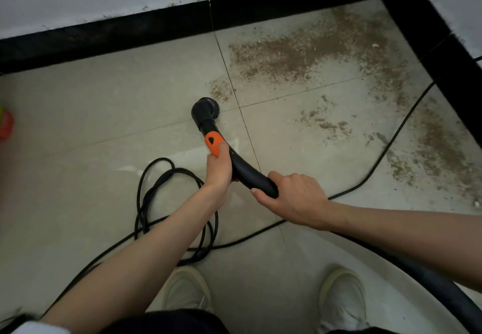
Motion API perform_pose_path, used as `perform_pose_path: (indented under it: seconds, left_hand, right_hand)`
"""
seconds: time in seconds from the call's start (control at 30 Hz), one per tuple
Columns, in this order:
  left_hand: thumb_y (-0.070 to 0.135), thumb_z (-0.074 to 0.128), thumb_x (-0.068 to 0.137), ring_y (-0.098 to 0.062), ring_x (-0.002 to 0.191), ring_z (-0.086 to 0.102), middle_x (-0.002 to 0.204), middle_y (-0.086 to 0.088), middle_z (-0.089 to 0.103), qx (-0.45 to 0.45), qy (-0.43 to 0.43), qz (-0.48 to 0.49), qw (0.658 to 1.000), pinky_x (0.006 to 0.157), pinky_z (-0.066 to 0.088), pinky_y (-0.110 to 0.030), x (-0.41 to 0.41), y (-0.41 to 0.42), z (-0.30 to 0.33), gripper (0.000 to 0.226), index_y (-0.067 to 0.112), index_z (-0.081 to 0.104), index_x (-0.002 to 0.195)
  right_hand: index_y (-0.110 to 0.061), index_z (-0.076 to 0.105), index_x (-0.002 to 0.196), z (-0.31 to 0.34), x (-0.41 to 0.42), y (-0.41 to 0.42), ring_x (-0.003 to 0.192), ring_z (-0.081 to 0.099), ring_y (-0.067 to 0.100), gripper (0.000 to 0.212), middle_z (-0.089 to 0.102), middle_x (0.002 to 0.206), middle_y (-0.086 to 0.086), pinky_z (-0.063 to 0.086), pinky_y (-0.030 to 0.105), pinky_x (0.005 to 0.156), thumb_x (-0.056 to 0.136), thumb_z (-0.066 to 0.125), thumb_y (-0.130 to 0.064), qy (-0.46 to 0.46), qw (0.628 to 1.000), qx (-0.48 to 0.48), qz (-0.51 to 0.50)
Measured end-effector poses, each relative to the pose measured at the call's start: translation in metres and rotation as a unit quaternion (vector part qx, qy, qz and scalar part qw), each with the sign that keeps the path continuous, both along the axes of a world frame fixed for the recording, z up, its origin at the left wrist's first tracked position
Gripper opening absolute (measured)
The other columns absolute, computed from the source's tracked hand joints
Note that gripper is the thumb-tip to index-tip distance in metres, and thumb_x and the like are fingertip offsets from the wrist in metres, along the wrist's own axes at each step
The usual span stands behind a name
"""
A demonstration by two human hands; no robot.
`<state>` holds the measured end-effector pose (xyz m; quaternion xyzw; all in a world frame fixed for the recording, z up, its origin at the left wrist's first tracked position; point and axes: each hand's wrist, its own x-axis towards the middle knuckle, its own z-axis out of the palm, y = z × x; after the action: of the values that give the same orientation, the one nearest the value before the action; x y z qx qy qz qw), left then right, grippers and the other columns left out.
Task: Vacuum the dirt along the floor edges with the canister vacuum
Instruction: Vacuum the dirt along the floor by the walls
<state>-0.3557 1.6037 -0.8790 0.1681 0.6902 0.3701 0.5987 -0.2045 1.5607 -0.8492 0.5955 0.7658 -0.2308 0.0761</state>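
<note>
Power cord (167, 203): black, coiled loosely on smooth grey floor tile (91, 104).
My left hand (219, 169): closed round the rigid black vacuum wand (242, 169) just below its orange collar.
Brush nozzle (206, 110): round, bristled, on the floor; wand's long axis points up-right.
My right hand (289, 195): closed round the wand's rear.
Dirt (300, 54): gritty brown, beyond the nozzle toward the black baseboard (287, 5) corner.

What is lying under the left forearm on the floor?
Under the left forearm lies a coiled black power cord on the pale tile floor. The arm covers part of the coil, so how the loops join there cannot be seen.
</note>
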Motion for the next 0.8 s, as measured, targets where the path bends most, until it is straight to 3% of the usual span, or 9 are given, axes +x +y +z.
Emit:
perform_pose_path:
  seconds: [0.13, 0.27, 0.47, 0.67, 0.8]
  left_hand:
    - [0.041, 0.033, 0.098, -0.023, 0.090, 0.058, 0.096, -0.010, 0.057, -0.012, -0.007, -0.003, 1.000, 0.075, 0.052, -0.034, 0.008, -0.004, 0.002, 0.035, 0.010, 0.047, 0.106]
    - [0.043, 0.032, 0.099, -0.023, 0.089, 0.058, 0.096, -0.010, 0.058, -0.013, -0.022, -0.008, 1.000, 0.084, 0.052, -0.040, 0.020, 0.001, 0.004, 0.033, 0.014, 0.048, 0.091]
    - [0.041, 0.035, 0.099, -0.020, 0.084, 0.058, 0.093, -0.008, 0.057, -0.002, -0.043, -0.018, 0.999, 0.061, 0.050, -0.031, 0.019, 0.035, 0.007, 0.035, 0.009, 0.048, 0.097]
    - [0.043, 0.038, 0.097, -0.020, 0.086, 0.058, 0.094, -0.007, 0.057, -0.003, -0.023, -0.026, 0.999, 0.067, 0.052, -0.034, 0.008, 0.074, 0.006, 0.033, 0.013, 0.047, 0.088]
    - [0.043, 0.038, 0.097, -0.021, 0.088, 0.058, 0.094, -0.007, 0.057, 0.000, -0.030, -0.028, 0.999, 0.075, 0.052, -0.037, 0.009, 0.077, 0.011, 0.032, 0.013, 0.047, 0.089]
  right_hand:
    - [-0.027, 0.038, 0.082, 0.003, 0.009, -0.003, 0.056, 0.043, 0.019, 0.045, 0.041, 0.058, -0.009, 0.026, 0.032, 0.051, 0.085, 0.030, -0.071, 0.002, 1.000, 0.000, -0.004]
    - [-0.027, 0.038, 0.081, 0.006, 0.024, 0.002, 0.059, 0.044, 0.022, 0.046, 0.040, 0.057, -0.008, 0.027, 0.033, 0.053, 0.083, 0.028, -0.073, -0.015, 1.000, 0.012, -0.001]
    - [-0.026, 0.037, 0.078, 0.005, 0.018, 0.028, 0.051, 0.035, 0.012, 0.044, 0.039, 0.059, -0.007, 0.022, 0.030, 0.048, 0.086, 0.033, -0.070, -0.003, 0.999, 0.010, -0.032]
    - [-0.024, 0.043, 0.085, -0.002, 0.005, 0.063, 0.063, 0.046, 0.021, 0.045, 0.042, 0.062, -0.006, 0.026, 0.031, 0.050, 0.088, 0.035, -0.068, 0.023, 0.999, 0.008, -0.044]
    - [-0.025, 0.043, 0.083, 0.002, 0.007, 0.069, 0.056, 0.041, 0.015, 0.045, 0.043, 0.063, -0.005, 0.025, 0.029, 0.048, 0.087, 0.036, -0.069, 0.030, 0.998, 0.010, -0.050]
